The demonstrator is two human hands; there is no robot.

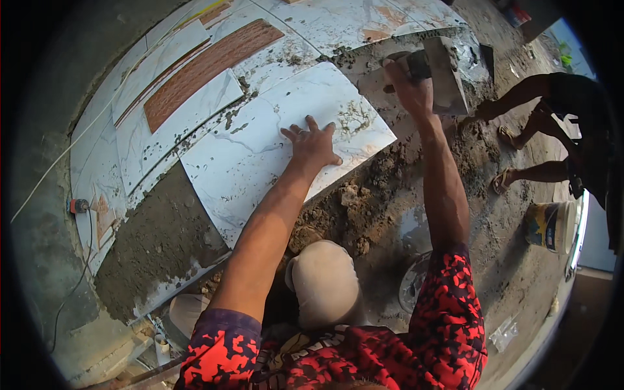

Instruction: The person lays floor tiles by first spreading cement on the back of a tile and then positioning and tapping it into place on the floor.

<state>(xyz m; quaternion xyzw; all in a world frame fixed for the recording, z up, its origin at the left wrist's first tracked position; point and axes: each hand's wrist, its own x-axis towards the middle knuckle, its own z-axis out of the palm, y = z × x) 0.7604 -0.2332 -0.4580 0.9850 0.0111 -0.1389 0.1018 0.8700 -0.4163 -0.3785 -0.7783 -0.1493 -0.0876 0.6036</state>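
Observation:
My left hand (312, 146) lies spread on a large white marble-look tile (253, 156), its fingers apart and nothing in them. The tile's surface carries specks and smears of wet mortar, thickest near its far right corner. Beyond that corner, my right hand (408, 81) is wrapped round the dark handle of a trowel (447, 75). The trowel's broad metal blade is raised and faces right, above the mortar-covered ground. Grey mortar (162, 240) lies exposed along the tile's left edge.
More white tiles (377, 19) stretch away at the far side, with a reddish-brown textured strip (208, 71) on top. Loose soil (364, 201) borders the tile's right edge. A co-worker (572, 123) bends over at right, near a bucket (549, 226). A red-ended tool (78, 206) with a cable is at left.

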